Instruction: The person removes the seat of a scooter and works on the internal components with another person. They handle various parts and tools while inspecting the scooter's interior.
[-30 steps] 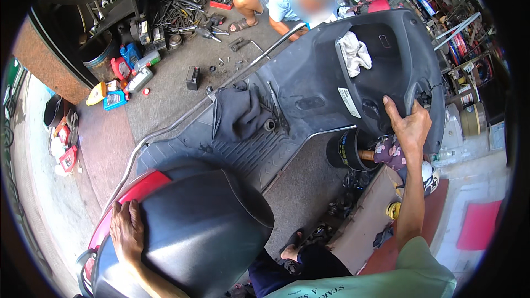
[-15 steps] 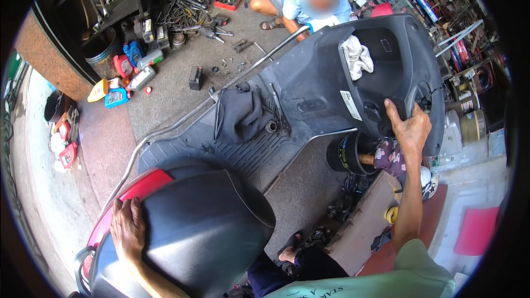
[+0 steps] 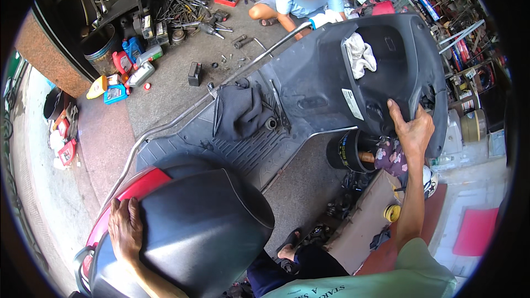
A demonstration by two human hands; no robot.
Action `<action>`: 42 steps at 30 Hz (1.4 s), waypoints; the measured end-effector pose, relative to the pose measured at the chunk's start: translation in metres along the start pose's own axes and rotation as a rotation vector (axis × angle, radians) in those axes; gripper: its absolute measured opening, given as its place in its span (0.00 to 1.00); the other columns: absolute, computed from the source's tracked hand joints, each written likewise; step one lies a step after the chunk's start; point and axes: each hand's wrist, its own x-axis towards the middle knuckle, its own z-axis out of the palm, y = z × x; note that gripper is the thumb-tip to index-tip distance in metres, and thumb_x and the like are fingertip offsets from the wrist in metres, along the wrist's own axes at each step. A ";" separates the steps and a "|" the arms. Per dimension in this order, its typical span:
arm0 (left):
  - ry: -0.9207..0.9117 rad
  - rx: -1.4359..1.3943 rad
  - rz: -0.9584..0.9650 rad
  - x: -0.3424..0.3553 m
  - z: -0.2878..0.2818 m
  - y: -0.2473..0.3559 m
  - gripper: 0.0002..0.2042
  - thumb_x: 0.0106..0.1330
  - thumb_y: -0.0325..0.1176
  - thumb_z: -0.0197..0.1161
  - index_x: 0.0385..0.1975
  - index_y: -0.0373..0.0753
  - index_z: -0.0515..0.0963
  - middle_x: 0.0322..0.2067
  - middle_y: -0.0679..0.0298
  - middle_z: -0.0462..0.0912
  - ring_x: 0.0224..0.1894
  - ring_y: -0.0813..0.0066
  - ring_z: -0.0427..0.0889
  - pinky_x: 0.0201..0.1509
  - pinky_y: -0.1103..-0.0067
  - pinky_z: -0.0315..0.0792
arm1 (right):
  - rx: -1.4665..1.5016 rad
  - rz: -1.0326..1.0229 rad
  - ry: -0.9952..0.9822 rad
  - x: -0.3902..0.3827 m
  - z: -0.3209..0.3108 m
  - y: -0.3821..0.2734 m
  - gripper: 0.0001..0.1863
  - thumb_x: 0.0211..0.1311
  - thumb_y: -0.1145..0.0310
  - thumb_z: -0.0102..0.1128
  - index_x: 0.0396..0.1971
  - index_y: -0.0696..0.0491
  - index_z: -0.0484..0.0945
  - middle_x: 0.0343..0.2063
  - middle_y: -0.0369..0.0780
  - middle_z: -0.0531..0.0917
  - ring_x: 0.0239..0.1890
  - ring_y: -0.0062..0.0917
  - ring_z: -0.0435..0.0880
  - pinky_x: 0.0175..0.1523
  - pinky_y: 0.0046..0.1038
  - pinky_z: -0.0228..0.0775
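Green shirt, lower edge of frame: dark capital letters were legible in part, the lower line cut by the border. Black bucket, right of centre: yellow and blue characters ran down its side. White label on the dark scooter panel: print too small to read. Blue bottle, left: label likewise unreadable.

One left hand and one right hand touch one motor scooter bearing one black seat, one white cloth and one dark cloth. Nearby: one co-worker, one red tray. By the pillar: one yellow bottle, one red bottle, two blue bottles and two gray bottles.
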 end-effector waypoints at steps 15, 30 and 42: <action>-0.108 -0.006 -0.007 0.016 -0.011 0.001 0.19 0.69 0.43 0.44 0.35 0.31 0.74 0.36 0.43 0.71 0.40 0.44 0.71 0.43 0.61 0.64 | 0.085 0.087 -0.127 0.005 -0.013 -0.009 0.20 0.49 0.54 0.67 0.29 0.59 0.81 0.22 0.47 0.82 0.27 0.40 0.83 0.35 0.33 0.71; -0.102 0.036 -0.128 0.019 -0.011 0.022 0.20 0.69 0.45 0.43 0.40 0.33 0.75 0.46 0.40 0.72 0.50 0.43 0.70 0.54 0.62 0.63 | -0.091 -0.108 0.009 0.021 0.009 0.003 0.25 0.47 0.50 0.68 0.19 0.61 0.76 0.10 0.47 0.75 0.16 0.44 0.76 0.26 0.38 0.67; -0.073 0.039 -0.195 0.020 0.004 0.009 0.25 0.69 0.48 0.41 0.48 0.31 0.72 0.52 0.37 0.67 0.58 0.45 0.64 0.62 0.63 0.57 | -0.105 -0.094 -0.034 0.028 0.010 0.004 0.25 0.47 0.50 0.67 0.16 0.59 0.73 0.07 0.44 0.72 0.14 0.42 0.76 0.25 0.38 0.68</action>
